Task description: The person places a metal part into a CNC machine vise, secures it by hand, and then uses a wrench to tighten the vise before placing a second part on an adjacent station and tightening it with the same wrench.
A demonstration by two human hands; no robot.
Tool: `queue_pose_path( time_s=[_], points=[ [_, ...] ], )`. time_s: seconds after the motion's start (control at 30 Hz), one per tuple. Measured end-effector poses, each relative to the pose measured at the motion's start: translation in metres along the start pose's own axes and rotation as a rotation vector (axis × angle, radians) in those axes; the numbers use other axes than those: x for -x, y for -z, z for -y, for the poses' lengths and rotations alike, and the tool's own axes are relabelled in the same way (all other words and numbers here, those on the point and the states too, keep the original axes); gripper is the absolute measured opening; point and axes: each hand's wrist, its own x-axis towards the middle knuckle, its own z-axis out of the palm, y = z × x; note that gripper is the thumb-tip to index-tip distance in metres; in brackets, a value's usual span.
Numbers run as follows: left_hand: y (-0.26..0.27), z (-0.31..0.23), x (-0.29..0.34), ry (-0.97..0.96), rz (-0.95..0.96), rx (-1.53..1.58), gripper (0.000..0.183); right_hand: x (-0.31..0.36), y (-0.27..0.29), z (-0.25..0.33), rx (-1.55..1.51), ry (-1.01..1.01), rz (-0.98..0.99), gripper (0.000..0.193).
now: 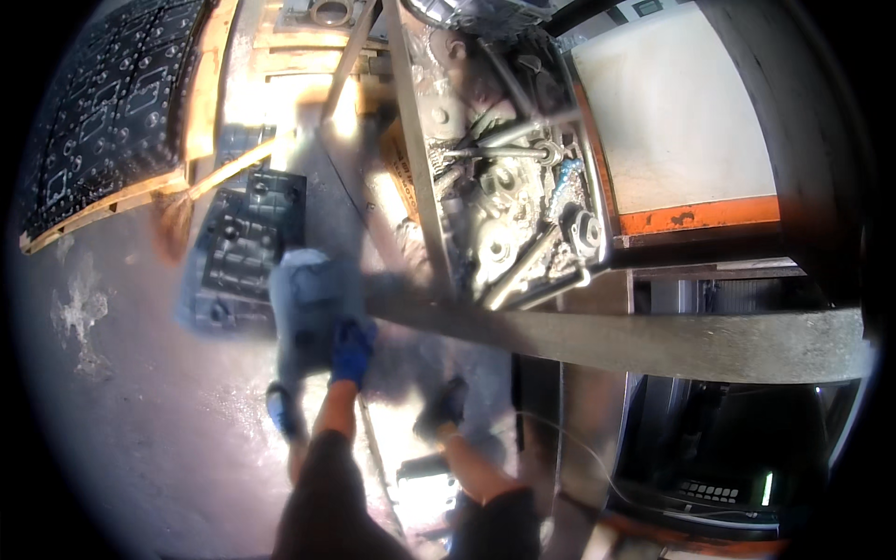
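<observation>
In a glove that shows blue, my left hand (353, 350) is closed on the lower right side of a grey-blue, block-shaped piece (315, 297). Motion blurs this piece, and I cannot tell its kind. It is held over the near end of some black molded trays (245, 238). Farther right, my right hand (443, 411) looks dark and smeared, apart from the piece, with its fingers hard to make out. Below the piece, a dark and blue shape (280, 409) looks like a shoe, partly hidden by my left arm.
A grey beam (607, 341) crosses right of my left hand. Beyond it, a metal bin (437, 233) holds mixed metal parts. Black molded panels (107, 103) lie on a wooden pallet (117, 207) at far left. A white panel with an orange border (672, 121) stands right.
</observation>
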Motion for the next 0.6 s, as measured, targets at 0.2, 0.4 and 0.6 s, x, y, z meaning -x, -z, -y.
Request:
queue_pose_path(
  time_s=[0.2, 0.4, 0.6],
  points=[
    [0.18, -0.104, -0.003, -0.173, 0.33, -0.234, 0.054, 0.129, 0.056, -0.076, 0.153, -0.079, -0.075, 0.023],
    [0.377, -0.12, -0.02, -0.537, 0.736, -0.284, 0.067, 0.286, 0.072, -0.17, 0.182, -0.317, -0.178, 0.024],
    [0.485, -0.262, 0.06, -0.365, 1.015, 0.128, 0.079, 0.454, -0.008, -0.239, -0.021, -0.739, -0.247, 0.025]
  ],
)
